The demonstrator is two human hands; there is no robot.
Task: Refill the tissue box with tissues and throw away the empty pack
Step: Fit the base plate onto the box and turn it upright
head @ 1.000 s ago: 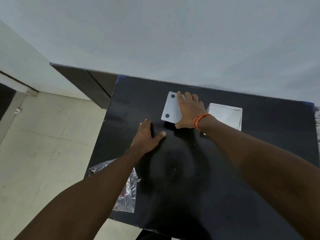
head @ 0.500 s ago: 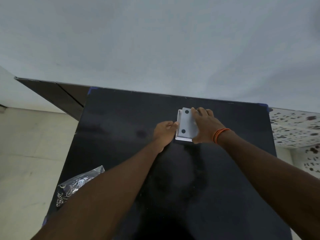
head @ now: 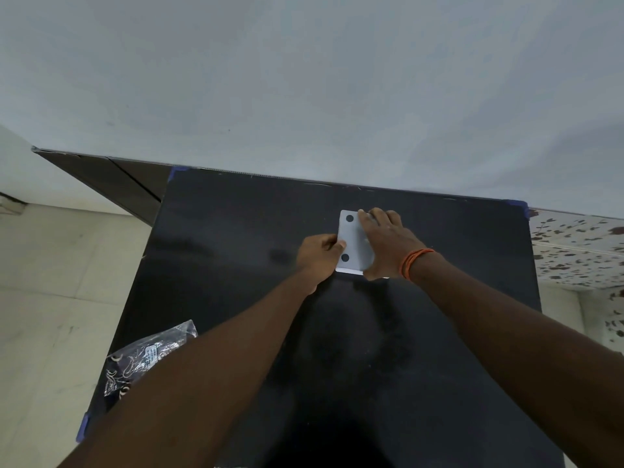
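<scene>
One black table [head: 236, 248], wall behind its far edge. One clear plastic pack [head: 148, 352] at the table's near-left corner, crumpled, partly hidden by the left forearm — well apart from the box. One white tissue box [head: 353, 241] toward the table's far edge, right of centre; flat panel on top with two dark dots [head: 349, 218], both on its left side. Left hand [head: 320, 256] at the box's left edge, fingers curled, thumb pinching that edge. Right hand [head: 385, 244] spread flat over the panel's right half, pressing down, covering it — orange band [head: 413, 261] on that wrist. Box underside hidden.
</scene>
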